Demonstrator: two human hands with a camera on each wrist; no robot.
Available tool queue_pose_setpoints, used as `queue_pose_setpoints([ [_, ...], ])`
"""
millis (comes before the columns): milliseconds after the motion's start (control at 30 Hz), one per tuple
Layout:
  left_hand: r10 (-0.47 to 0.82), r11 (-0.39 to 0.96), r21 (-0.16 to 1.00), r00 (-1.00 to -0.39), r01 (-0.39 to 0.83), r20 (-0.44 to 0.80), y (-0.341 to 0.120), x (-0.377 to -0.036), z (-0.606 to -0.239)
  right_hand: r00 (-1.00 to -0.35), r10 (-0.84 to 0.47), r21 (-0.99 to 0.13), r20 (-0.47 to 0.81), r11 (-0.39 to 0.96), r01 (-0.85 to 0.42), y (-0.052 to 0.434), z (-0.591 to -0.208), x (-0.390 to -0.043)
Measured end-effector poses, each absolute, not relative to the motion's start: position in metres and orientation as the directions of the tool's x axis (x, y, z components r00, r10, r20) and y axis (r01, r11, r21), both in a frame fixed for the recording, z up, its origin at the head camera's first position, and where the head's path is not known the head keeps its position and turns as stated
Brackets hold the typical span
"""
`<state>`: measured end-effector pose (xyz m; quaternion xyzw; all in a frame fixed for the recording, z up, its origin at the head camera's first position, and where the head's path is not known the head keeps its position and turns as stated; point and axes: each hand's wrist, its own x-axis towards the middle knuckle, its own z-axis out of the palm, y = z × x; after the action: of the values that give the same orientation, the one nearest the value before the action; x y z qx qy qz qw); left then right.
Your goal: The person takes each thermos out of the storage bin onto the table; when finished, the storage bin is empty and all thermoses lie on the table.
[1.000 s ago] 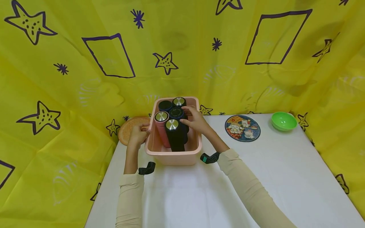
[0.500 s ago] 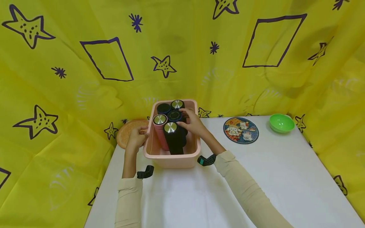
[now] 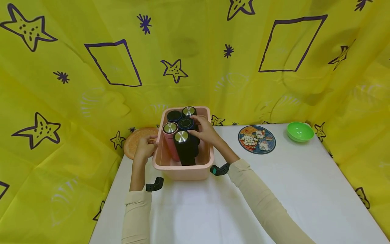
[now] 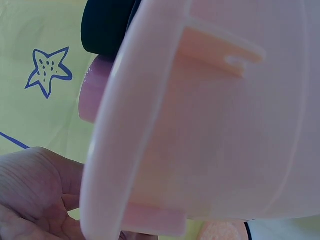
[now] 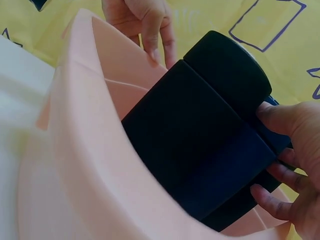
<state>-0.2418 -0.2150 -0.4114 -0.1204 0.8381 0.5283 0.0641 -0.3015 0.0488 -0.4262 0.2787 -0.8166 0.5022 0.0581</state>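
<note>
A pink plastic tub (image 3: 176, 168) stands on the table with several thermos bottles inside. My left hand (image 3: 145, 147) grips its left rim, and in the left wrist view part of the hand is hidden by the tub wall. Inside the tub, my right hand (image 3: 204, 130) holds the dark blue-lidded thermos (image 3: 186, 123) between thumb and fingers. A black thermos (image 3: 184, 149) with a silver top leans in front of it. To the left is a pink thermos (image 3: 171, 135). Behind are a dark-lidded thermos (image 3: 174, 116) and another silver-topped black one (image 3: 189, 111).
An orange-brown round mat (image 3: 130, 144) lies left of the tub, partly behind my left hand. Towards the right are a round cartoon-print mat (image 3: 257, 139) and a green bowl (image 3: 300, 131). A yellow patterned curtain (image 3: 179, 91) surrounds the white table (image 3: 195, 210).
The head view has tilted slightly, so the scene sits a little lower and further left. Both hands keep their hold, and the bottles stay in place within the tub.
</note>
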Motion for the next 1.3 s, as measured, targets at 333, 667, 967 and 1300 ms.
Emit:
queue_pose_setpoints([
  [333, -0.137, 0.401, 0.878, -0.965, -0.261, -0.224, -0.2152, -0.242, -0.4142, -0.847, -0.377, -0.77, 0.375, 0.382, -0.511, 0.0443, -0.429, -0.3037],
  [667, -0.131, 0.402, 0.883, -0.969, -0.243, -0.207, -0.2144, -0.2404, -0.4158, -0.842, -0.389, -0.734, 0.374, 0.431, -0.525, 0.0433, -0.4307, -0.3046],
  [967, -0.129, 0.408, 0.881, -0.971, -0.237, -0.202, -0.2141, -0.2405, -0.4152, -0.831, -0.407, -0.726, 0.379, 0.427, -0.54, 0.0447, -0.4304, -0.3045],
  [1300, -0.134, 0.42, 0.871, -0.967, -0.255, -0.219, -0.2136, -0.241, -0.4145, -0.825, -0.422, -0.725, 0.376, 0.421, -0.545, 0.0488, -0.431, -0.3081],
])
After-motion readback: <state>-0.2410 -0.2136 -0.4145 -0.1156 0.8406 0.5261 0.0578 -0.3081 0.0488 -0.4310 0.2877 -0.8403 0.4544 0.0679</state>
